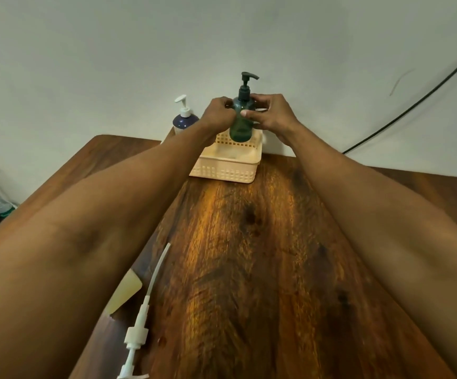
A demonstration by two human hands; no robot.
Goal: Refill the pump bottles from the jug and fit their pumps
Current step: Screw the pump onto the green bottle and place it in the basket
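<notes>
Dark green pump bottle [240, 127] is seen upper centre of frame, upright, black pump fitted on top, held from both sides. Left hand [217, 113] is curled round the bottle's left shoulder; its fingertips are hidden behind the bottle. Right hand [272, 113] is wrapped on the right side, thumb laid across the front of the bottle, other fingers mostly hidden behind it. The bottle base is seen against the far wall of a cream perforated basket [223, 170]; whether it rests on the basket floor or is held just above cannot be told. Fill level is not readable through the dark plastic. A dark blue pump bottle [185, 122] with white pump stands left of the basket, its lower part cut off by the left wrist and the table edge. A loose white pump [137, 335] with long dip tube lies at lower left on the wooden table [249, 269], its nozzle end cut off by the bottom frame edge. A pale yellowish object [126, 292] is seen just beside the tube, mostly covered by the left forearm; what it is cannot be made out. A black cable [413, 105] is seen against the wall at upper right. A blurred clear plastic bottle [0, 206] is seen at the left edge.
</notes>
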